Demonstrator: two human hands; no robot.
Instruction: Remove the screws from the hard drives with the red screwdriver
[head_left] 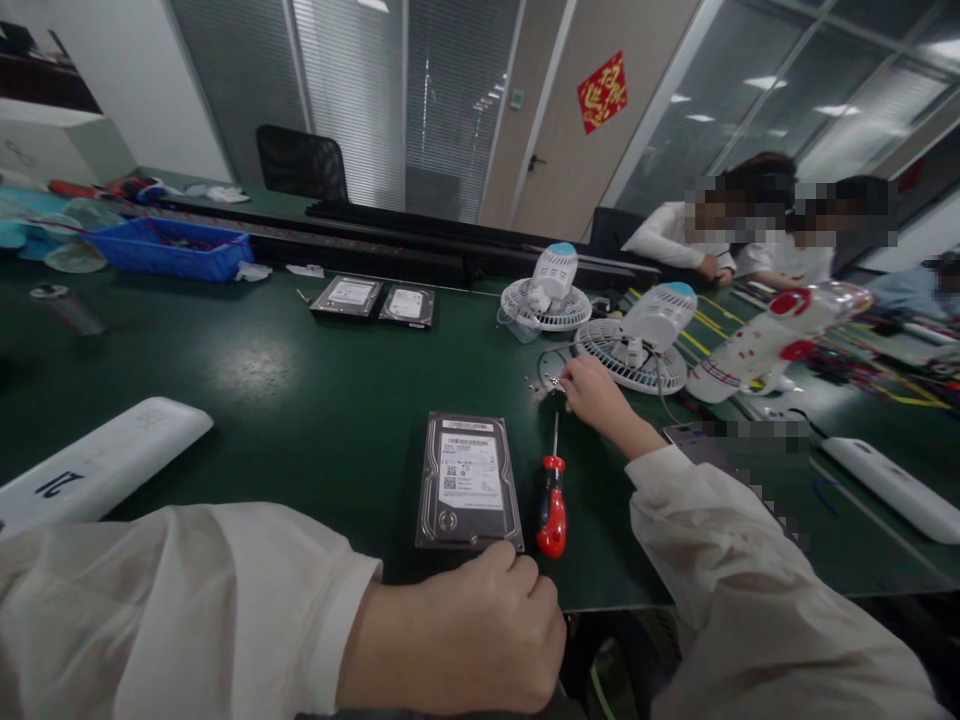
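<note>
A hard drive (469, 480) with a white label lies flat on the green table in front of me. My left hand (480, 625) is closed in a fist at the drive's near edge, its fingers touching that edge. A red-handled screwdriver (553, 500) lies just right of the drive, tip pointing away. My right hand (592, 392) reaches out beyond the screwdriver, fingers pinched over a scatter of small screws (549, 381). What the pinch holds is too small to make out.
Two more hard drives (375, 299) lie farther back. Two small white fans (600, 320) and a white and red device (765, 340) stand to the right, a blue bin (172, 250) at the left, a white casing (97, 460) near left. Other people sit at the far right.
</note>
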